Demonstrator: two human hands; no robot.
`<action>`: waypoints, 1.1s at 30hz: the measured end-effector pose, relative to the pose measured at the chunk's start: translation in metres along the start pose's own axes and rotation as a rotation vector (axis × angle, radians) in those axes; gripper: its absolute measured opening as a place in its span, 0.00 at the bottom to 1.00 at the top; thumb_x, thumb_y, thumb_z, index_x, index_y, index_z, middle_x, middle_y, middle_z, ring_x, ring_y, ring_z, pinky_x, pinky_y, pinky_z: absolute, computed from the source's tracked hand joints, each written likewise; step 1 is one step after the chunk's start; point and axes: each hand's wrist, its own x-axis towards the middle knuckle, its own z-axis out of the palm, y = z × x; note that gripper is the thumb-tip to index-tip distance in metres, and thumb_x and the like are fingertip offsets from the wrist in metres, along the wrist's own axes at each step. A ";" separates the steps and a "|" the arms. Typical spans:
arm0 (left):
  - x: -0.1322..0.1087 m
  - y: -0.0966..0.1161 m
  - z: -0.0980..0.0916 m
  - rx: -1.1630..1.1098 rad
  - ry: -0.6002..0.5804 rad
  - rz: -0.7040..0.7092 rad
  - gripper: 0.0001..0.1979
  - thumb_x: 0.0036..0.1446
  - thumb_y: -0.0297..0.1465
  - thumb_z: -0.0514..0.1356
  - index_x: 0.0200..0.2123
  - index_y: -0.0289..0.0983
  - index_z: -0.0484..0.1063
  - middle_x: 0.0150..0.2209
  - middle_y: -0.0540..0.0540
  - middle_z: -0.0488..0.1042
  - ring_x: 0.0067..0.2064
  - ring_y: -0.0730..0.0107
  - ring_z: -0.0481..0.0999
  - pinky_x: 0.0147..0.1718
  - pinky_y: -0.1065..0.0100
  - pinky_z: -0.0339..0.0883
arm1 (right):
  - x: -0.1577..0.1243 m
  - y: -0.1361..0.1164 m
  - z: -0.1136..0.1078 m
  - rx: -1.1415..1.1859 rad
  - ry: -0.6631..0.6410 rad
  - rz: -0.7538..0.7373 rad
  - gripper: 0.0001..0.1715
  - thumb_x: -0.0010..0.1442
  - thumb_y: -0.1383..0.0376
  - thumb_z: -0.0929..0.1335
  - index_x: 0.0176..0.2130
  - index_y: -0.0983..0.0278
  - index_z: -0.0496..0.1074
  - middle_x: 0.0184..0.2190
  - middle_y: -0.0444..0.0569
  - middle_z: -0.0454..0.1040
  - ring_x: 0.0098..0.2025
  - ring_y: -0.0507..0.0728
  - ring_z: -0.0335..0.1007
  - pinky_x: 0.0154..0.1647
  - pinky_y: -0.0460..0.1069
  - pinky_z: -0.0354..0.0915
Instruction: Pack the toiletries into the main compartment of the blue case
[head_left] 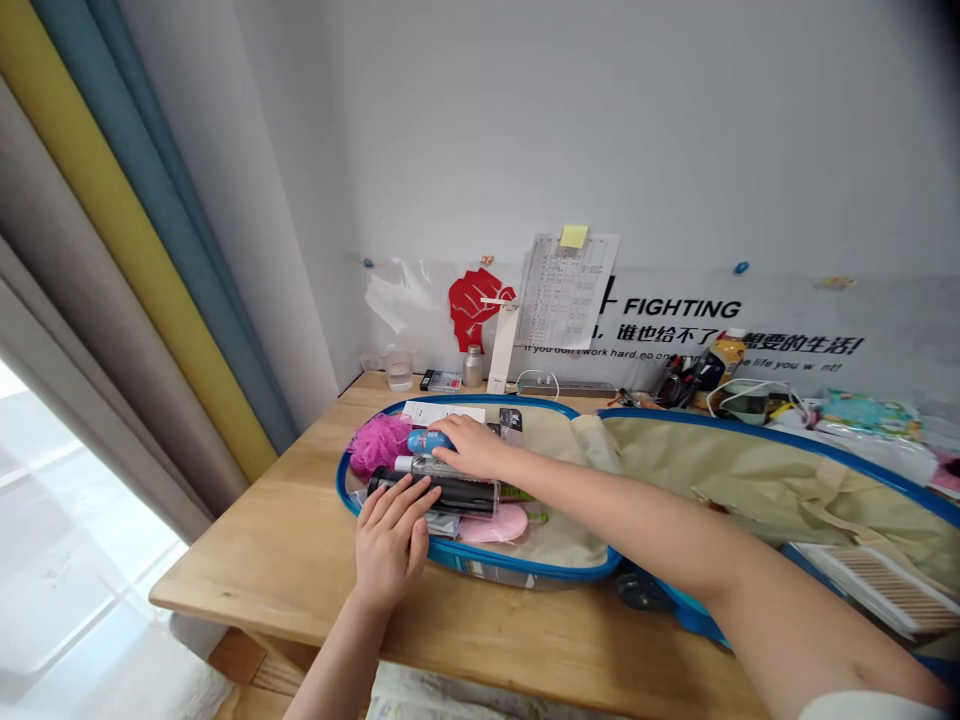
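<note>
An open suitcase with a blue edge (525, 573) lies on the wooden table. My right hand (466, 445) has its fingers around a small blue bottle (424, 441), beside a pink mesh sponge (379, 443). My left hand (391, 535) rests with its fingers spread on a black cylinder (465, 494) in the left half of the case. Behind that cylinder lies a clear bottle with a white cap (403, 464). A pink oval item (495, 524) sits nearer the front rim, and a dark card (511, 424) lies beyond my right wrist.
Along the wall stand a glass of water (399, 370), a small jar (472, 367), a power strip (568, 388) and an orange bottle (724, 360). The right half of the case holds a striped item (885, 587). Curtains (112, 230) hang at left.
</note>
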 end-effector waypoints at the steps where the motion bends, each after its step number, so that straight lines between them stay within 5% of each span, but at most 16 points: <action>1: 0.000 0.000 0.000 -0.001 0.005 0.002 0.20 0.65 0.29 0.48 0.53 0.43 0.74 0.52 0.46 0.78 0.56 0.62 0.73 0.57 0.58 0.57 | -0.001 0.000 0.001 -0.002 -0.016 -0.023 0.28 0.65 0.60 0.62 0.62 0.64 0.62 0.62 0.57 0.65 0.64 0.59 0.59 0.64 0.56 0.54; 8: -0.001 -0.001 0.000 0.007 0.005 0.029 0.19 0.65 0.28 0.48 0.53 0.42 0.73 0.54 0.47 0.76 0.59 0.61 0.71 0.59 0.58 0.54 | -0.003 -0.003 -0.006 0.007 -0.200 -0.085 0.34 0.68 0.55 0.55 0.69 0.60 0.48 0.71 0.49 0.47 0.73 0.61 0.39 0.70 0.65 0.39; 15: -0.001 -0.003 -0.001 0.021 0.004 0.048 0.20 0.65 0.28 0.48 0.56 0.41 0.71 0.55 0.47 0.76 0.59 0.61 0.71 0.60 0.59 0.51 | 0.002 -0.014 -0.012 0.053 -0.269 -0.056 0.34 0.68 0.57 0.56 0.70 0.58 0.47 0.71 0.48 0.45 0.73 0.59 0.40 0.71 0.65 0.38; 19: -0.002 -0.006 -0.001 0.025 0.007 0.066 0.21 0.64 0.28 0.48 0.57 0.42 0.70 0.54 0.47 0.76 0.58 0.61 0.71 0.60 0.59 0.52 | -0.011 -0.005 -0.046 0.092 -0.212 0.015 0.37 0.68 0.56 0.56 0.71 0.62 0.42 0.72 0.48 0.43 0.73 0.55 0.38 0.72 0.57 0.40; 22: -0.003 -0.008 -0.001 0.020 0.017 0.076 0.21 0.64 0.28 0.49 0.57 0.41 0.71 0.54 0.46 0.76 0.58 0.61 0.71 0.60 0.60 0.52 | -0.045 0.028 -0.090 0.102 -0.145 0.141 0.36 0.68 0.57 0.56 0.70 0.61 0.44 0.71 0.47 0.45 0.72 0.54 0.42 0.71 0.52 0.43; 27: -0.002 -0.008 -0.003 0.019 0.005 0.072 0.21 0.64 0.28 0.49 0.56 0.40 0.72 0.54 0.45 0.76 0.59 0.61 0.71 0.61 0.61 0.51 | -0.144 0.108 -0.149 0.057 -0.182 0.493 0.29 0.65 0.55 0.61 0.60 0.61 0.68 0.63 0.50 0.66 0.63 0.61 0.63 0.63 0.54 0.58; 30: -0.002 -0.008 -0.004 0.016 0.017 0.088 0.20 0.64 0.27 0.49 0.55 0.39 0.72 0.53 0.44 0.77 0.58 0.61 0.71 0.61 0.60 0.51 | -0.208 0.150 -0.154 0.008 -0.249 0.740 0.18 0.62 0.62 0.65 0.49 0.62 0.77 0.55 0.55 0.74 0.56 0.61 0.71 0.58 0.53 0.64; 33: -0.002 -0.009 -0.004 0.013 0.022 0.094 0.20 0.63 0.27 0.49 0.55 0.40 0.72 0.52 0.44 0.77 0.58 0.60 0.72 0.60 0.60 0.53 | -0.256 0.178 -0.141 -0.029 -0.311 0.951 0.11 0.63 0.61 0.67 0.44 0.62 0.76 0.49 0.53 0.76 0.49 0.55 0.73 0.54 0.53 0.67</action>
